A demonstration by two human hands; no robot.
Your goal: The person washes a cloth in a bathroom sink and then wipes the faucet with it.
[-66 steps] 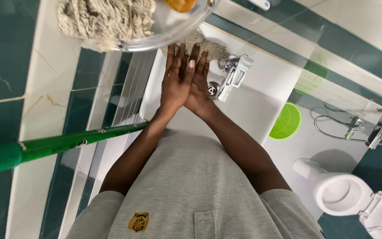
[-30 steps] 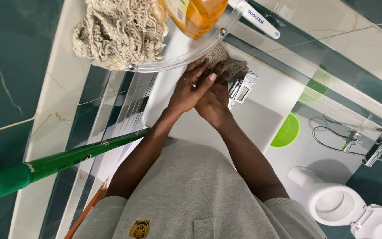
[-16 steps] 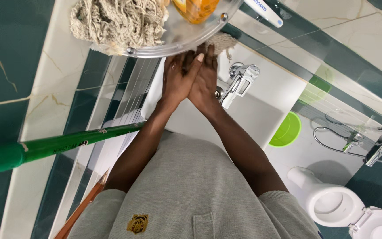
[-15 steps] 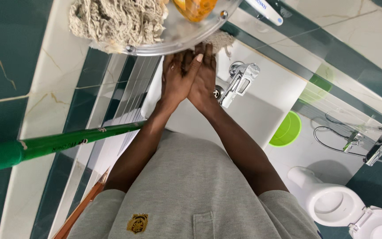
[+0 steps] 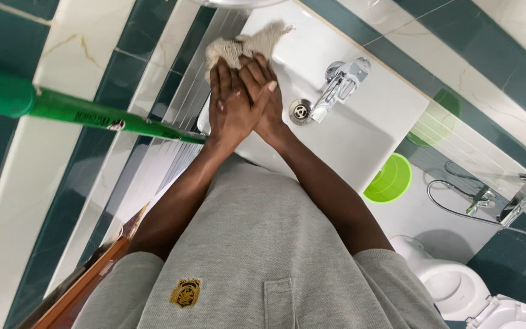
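Note:
Over the white sink [image 5: 360, 131], my left hand [image 5: 229, 109] lies on top of my right hand [image 5: 267, 100], palms pressed together. A beige net cloth [image 5: 245, 44] sticks out from between the fingertips at the sink's far left corner, and both hands seem closed on it. How much of the cloth sits inside the palms is hidden. The chrome tap [image 5: 342, 85] and the drain [image 5: 300, 111] lie just right of the hands, apart from them.
A green mop handle [image 5: 92, 113] crosses from the left to my left wrist. A brown wooden stick [image 5: 86, 283] leans at the lower left. A lime-green bucket [image 5: 389, 180], a shower hose with a wall tap [image 5: 518, 207] and a white toilet [image 5: 458, 292] stand on the right.
The hands shifted left, away from the tap, and the net cloth came with them off the sink's back edge. The view tipped down, so the glass shelf with the mop head and bottle left the frame.

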